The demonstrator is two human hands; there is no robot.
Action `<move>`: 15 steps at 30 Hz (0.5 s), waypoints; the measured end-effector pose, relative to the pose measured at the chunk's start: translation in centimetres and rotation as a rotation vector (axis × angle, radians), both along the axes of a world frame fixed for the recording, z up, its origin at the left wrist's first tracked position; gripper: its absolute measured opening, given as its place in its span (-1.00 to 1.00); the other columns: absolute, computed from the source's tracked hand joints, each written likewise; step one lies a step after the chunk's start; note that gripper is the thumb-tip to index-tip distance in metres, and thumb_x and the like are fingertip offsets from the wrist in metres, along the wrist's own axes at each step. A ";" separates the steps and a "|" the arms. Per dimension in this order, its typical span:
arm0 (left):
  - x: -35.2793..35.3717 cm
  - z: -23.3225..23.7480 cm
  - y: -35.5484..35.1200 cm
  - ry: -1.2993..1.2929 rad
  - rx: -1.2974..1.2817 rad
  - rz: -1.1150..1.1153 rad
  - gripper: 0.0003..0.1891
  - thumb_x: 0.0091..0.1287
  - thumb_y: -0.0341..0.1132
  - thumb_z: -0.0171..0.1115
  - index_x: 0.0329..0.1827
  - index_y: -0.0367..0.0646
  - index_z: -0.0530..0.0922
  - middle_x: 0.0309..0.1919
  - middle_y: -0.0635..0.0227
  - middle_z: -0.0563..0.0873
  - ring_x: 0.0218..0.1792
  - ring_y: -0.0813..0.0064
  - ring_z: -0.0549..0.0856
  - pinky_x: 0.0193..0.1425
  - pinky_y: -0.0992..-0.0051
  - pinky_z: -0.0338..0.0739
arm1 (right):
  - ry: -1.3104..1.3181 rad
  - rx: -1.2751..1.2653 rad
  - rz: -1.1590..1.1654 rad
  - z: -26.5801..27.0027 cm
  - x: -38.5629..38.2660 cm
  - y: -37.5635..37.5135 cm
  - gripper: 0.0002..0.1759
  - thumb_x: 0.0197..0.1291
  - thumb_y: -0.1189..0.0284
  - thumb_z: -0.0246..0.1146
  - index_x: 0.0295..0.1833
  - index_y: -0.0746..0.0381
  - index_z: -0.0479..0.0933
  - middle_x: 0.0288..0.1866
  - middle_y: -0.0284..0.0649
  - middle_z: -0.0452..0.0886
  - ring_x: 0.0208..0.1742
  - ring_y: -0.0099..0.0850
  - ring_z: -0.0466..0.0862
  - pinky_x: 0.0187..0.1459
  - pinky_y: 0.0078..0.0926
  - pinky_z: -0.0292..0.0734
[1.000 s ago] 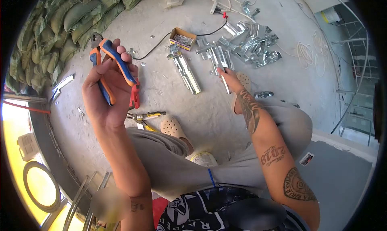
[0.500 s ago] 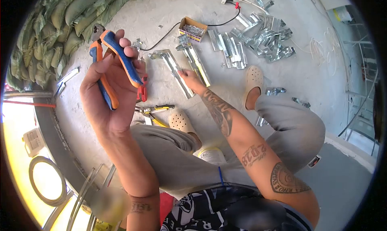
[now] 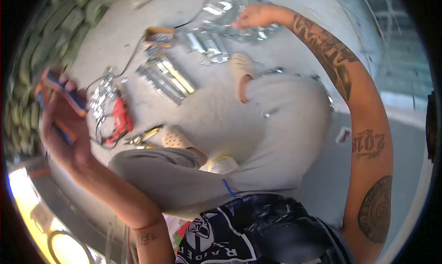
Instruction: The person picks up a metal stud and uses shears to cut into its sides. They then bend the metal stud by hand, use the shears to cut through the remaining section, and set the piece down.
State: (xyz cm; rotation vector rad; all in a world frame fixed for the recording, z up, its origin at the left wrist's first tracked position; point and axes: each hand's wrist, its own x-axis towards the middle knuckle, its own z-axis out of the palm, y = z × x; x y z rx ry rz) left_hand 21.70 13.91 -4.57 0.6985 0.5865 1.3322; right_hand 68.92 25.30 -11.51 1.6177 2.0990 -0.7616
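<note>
My left hand (image 3: 69,121) is closed around pliers (image 3: 70,98) with blue and orange handles, held up at the left. Their head is blurred against the green sacks. At the far side, my right hand (image 3: 255,17) reaches over a pile of shiny metal pieces (image 3: 221,8). Motion smears its fingers, so whether they hold a piece cannot be made out. Metal channel pieces (image 3: 168,79) lie side by side on the floor between my hands. A red power tool (image 3: 121,114) lies right of my left hand, beside more shiny pieces (image 3: 103,96).
An open box (image 3: 159,37) of small fasteners stands near a black cable (image 3: 132,56). Yellow-handled snips (image 3: 145,135) lie by my left shoe (image 3: 175,138). Green sacks (image 3: 50,29) are stacked at the left. A few metal channels (image 3: 207,47) lie beyond my right shoe (image 3: 241,66).
My right hand has left the metal channels and moved up and right to the pile. The left hand still grips the pliers. The view has swung right, shifting the floor items leftward.
</note>
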 end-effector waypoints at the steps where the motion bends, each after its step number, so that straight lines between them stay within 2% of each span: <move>1: -0.3 0.0 0.1 0.043 0.050 0.018 -0.49 0.40 -0.44 0.05 0.41 -0.38 0.26 0.11 0.08 0.55 0.10 0.28 0.58 0.19 0.35 0.45 | 0.108 0.038 -0.070 2.1 1.9 -1.3 -0.31 0.28 -0.23 0.13 -0.23 0.26 0.67 -0.32 -0.14 0.69 -0.28 -0.30 0.62 -0.17 -0.27 0.52; 2: -1.3 -0.6 0.5 0.063 0.064 -0.002 -0.49 0.42 -0.41 0.04 0.42 -0.37 0.26 0.14 0.07 0.55 0.11 0.28 0.57 0.20 0.36 0.44 | 0.086 0.049 -0.121 3.2 3.7 -3.2 -0.31 0.28 -0.23 0.13 -0.23 0.26 0.67 -0.32 -0.14 0.69 -0.28 -0.30 0.62 -0.17 -0.27 0.52; 4: -4.8 -2.2 1.6 0.144 0.111 -0.063 -0.49 0.46 -0.38 0.01 0.45 -0.33 0.25 0.20 0.08 0.55 0.16 0.31 0.57 0.23 0.37 0.42 | 0.267 0.274 -0.283 4.2 6.8 -7.7 -0.36 0.28 -0.15 0.14 -0.23 0.28 0.65 -0.33 -0.04 0.69 -0.35 -0.12 0.64 -0.20 -0.17 0.53; 5: -6.5 -2.6 1.7 0.205 0.143 -0.103 -0.49 0.47 -0.37 0.00 0.47 -0.31 0.25 0.21 0.09 0.56 0.19 0.33 0.56 0.26 0.36 0.42 | 0.227 0.415 -0.376 3.0 8.8 -10.3 -0.40 0.27 -0.10 0.16 -0.25 0.30 0.65 -0.32 -0.01 0.68 -0.30 -0.08 0.66 -0.19 -0.16 0.53; 6: -7.6 -2.4 0.9 0.279 0.045 0.016 -0.50 0.49 -0.36 -0.01 0.48 -0.28 0.25 0.21 0.12 0.57 0.21 0.35 0.55 0.26 0.35 0.42 | 0.191 0.550 -0.464 0.4 10.6 -13.2 -0.44 0.26 -0.05 0.18 -0.26 0.31 0.64 -0.31 0.02 0.68 -0.26 -0.04 0.67 -0.18 -0.14 0.53; 8: -7.7 -1.0 -0.9 0.414 -0.072 0.247 -0.50 0.51 -0.36 -0.02 0.50 -0.23 0.24 0.19 0.19 0.59 0.24 0.39 0.55 0.29 0.33 0.42 | 0.245 0.747 -0.827 -6.2 13.5 -19.8 -0.50 0.25 0.04 0.18 -0.32 0.33 0.63 -0.28 0.07 0.67 -0.19 0.05 0.66 -0.15 -0.09 0.53; 9: -7.6 -0.1 -1.9 0.474 -0.096 0.356 -0.49 0.51 -0.37 -0.02 0.51 -0.21 0.23 0.19 0.23 0.59 0.25 0.40 0.55 0.31 0.31 0.41 | 0.242 0.795 -0.957 -9.5 13.8 -23.3 -0.51 0.24 0.05 0.20 -0.29 0.33 0.63 -0.27 0.09 0.67 -0.17 0.06 0.66 -0.11 -0.09 0.53; 10: -9.1 -0.2 -2.8 0.482 -0.089 0.345 -0.49 0.51 -0.37 -0.02 0.51 -0.21 0.23 0.19 0.23 0.59 0.25 0.40 0.55 0.31 0.31 0.41 | 0.273 0.701 -1.111 -13.5 13.9 -26.1 -0.54 0.22 0.08 0.23 -0.20 0.32 0.64 -0.24 0.11 0.67 -0.15 0.06 0.66 -0.09 -0.10 0.54; 11: -11.6 -1.3 -3.8 0.524 -0.093 0.362 -0.52 0.50 -0.36 0.02 0.46 -0.20 0.28 0.11 0.26 0.62 0.16 0.43 0.59 0.24 0.35 0.45 | 0.113 0.742 -1.005 -19.0 14.1 -28.9 -0.60 0.22 0.11 0.29 -0.32 0.28 0.62 -0.39 0.01 0.66 -0.29 -0.14 0.71 -0.24 -0.22 0.55; 12: -13.3 -2.8 -4.3 0.565 -0.097 0.389 -0.55 0.49 -0.35 0.07 0.42 -0.19 0.34 0.03 0.30 0.65 0.07 0.45 0.64 0.16 0.39 0.49 | 0.110 0.666 -0.986 -23.4 13.8 -31.4 -0.62 0.21 0.10 0.30 -0.27 0.25 0.65 -0.35 0.00 0.69 -0.24 -0.16 0.72 -0.20 -0.21 0.55; 13: -14.2 -4.3 -4.8 0.578 -0.102 0.405 -0.55 0.49 -0.35 0.07 0.42 -0.19 0.34 0.03 0.30 0.65 0.07 0.45 0.64 0.16 0.39 0.49 | 0.113 0.581 -0.956 -26.9 13.0 -33.4 -0.63 0.21 0.10 0.31 -0.23 0.22 0.68 -0.30 0.00 0.72 -0.19 -0.19 0.74 -0.15 -0.20 0.56; 14: -15.6 -5.8 -6.3 0.694 -0.231 0.404 -0.59 0.45 -0.34 0.13 0.34 -0.16 0.39 -0.07 0.34 0.66 -0.04 0.49 0.65 0.06 0.44 0.50 | 0.139 0.564 -0.927 -29.6 12.4 -34.7 -0.63 0.21 0.10 0.31 -0.23 0.22 0.68 -0.30 0.00 0.72 -0.19 -0.19 0.74 -0.15 -0.20 0.56; 15: -17.7 -7.2 -8.9 0.809 -0.369 0.431 -0.63 0.42 -0.32 0.20 0.26 -0.13 0.45 -0.17 0.39 0.66 -0.15 0.52 0.66 -0.05 0.49 0.52 | 0.292 0.520 -0.895 -32.1 11.9 -35.2 -0.56 0.18 0.05 0.31 -0.03 0.18 0.65 -0.13 -0.02 0.72 -0.06 -0.15 0.72 0.01 -0.18 0.55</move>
